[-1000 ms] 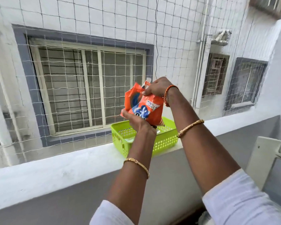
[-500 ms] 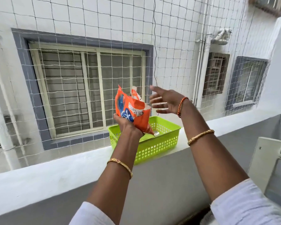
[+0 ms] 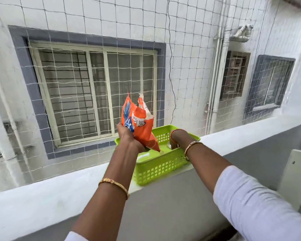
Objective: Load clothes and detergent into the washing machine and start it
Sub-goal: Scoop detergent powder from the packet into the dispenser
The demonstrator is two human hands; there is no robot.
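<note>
Right hand dropped into the green basket on the ledge; its grip is hidden, can't tell. Left hand grips the soap packet low, above the basket's left side. Packet's soft, light, top open — keep it upright.

This was the balcony of a flat in an apartment block, shown by the white parapet ledge, the bird netting strung over the opening, and a neighbouring wall's barred window and drainpipes.
</note>
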